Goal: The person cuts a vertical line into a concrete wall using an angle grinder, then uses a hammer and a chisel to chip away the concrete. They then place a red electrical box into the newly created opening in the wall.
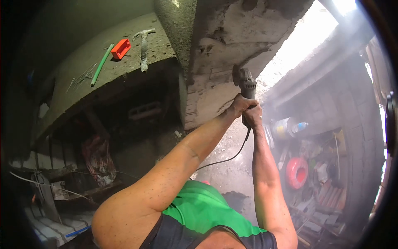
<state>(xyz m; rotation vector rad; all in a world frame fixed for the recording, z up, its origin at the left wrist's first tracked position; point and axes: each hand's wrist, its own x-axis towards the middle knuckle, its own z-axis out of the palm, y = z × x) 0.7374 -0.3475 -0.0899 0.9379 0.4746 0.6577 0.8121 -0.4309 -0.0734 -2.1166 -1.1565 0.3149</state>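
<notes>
Both of my arms reach forward to a dark angle grinder (248, 84) held against the rough concrete wall (219, 54). Its round disc sits at the wall face, and a groove-like dark line runs nearby. My left hand (242, 104) is closed round the grinder's body just behind the head. Lower down the handle, my right hand (253, 115) wraps the same tool. A black power cord (238, 154) hangs from the grinder's rear end and curves down to the left. Whether the disc touches the concrete cannot be made out.
On the concrete slab at left lie a hammer (144, 50), an orange-red electrical box (121, 49), a green tube (102, 65) and thin wire (81, 77). At right, a red hose coil (297, 173), a bucket (285, 128) and assorted clutter show through dusty air.
</notes>
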